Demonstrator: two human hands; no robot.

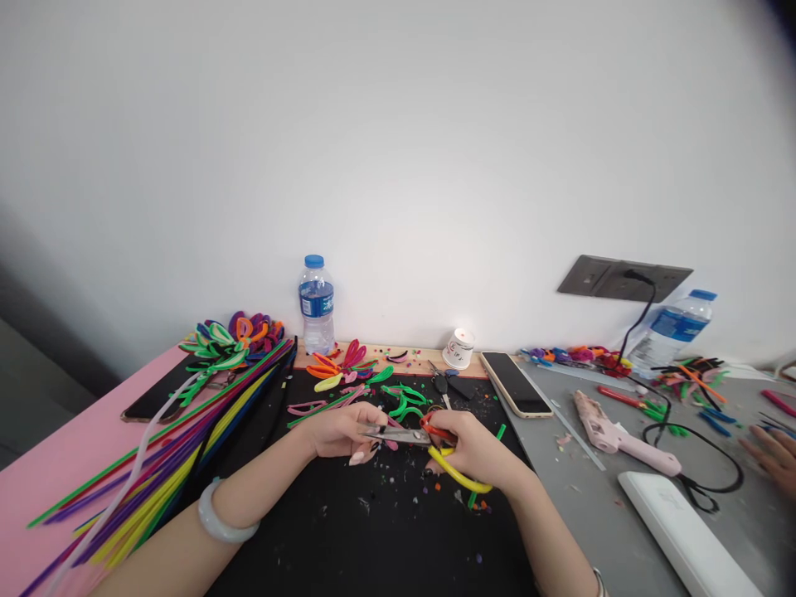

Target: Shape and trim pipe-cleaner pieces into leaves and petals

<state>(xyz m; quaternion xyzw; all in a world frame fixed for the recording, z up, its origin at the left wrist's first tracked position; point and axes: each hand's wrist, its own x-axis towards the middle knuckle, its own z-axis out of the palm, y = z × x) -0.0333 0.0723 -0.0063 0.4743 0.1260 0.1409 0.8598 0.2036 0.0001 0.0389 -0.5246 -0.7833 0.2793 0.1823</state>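
Observation:
My right hand (469, 448) grips a pair of scissors (405, 434) with red and yellow handles, its fingers in the loops. Their metal blades point left, towards my left hand (345, 431). That hand is pinched together around the blade tips, and what it holds is too small and hidden to name. A bit of pink shows just under the blades. Beyond my hands lie green pipe cleaner loops (407, 398) and a flower of orange and pink pipe cleaner loops (345, 363). Small dark-handled scissors (440, 383) lie behind my right hand.
Left are a bundle of long pipe cleaners (180, 452), looped shapes (217, 344) and a phone (152, 398). A water bottle (317, 307) and paper cup (458, 348) stand by the wall. Right are another phone (519, 385), a pink glue gun (622, 439), its cord and another person's hand (771, 456).

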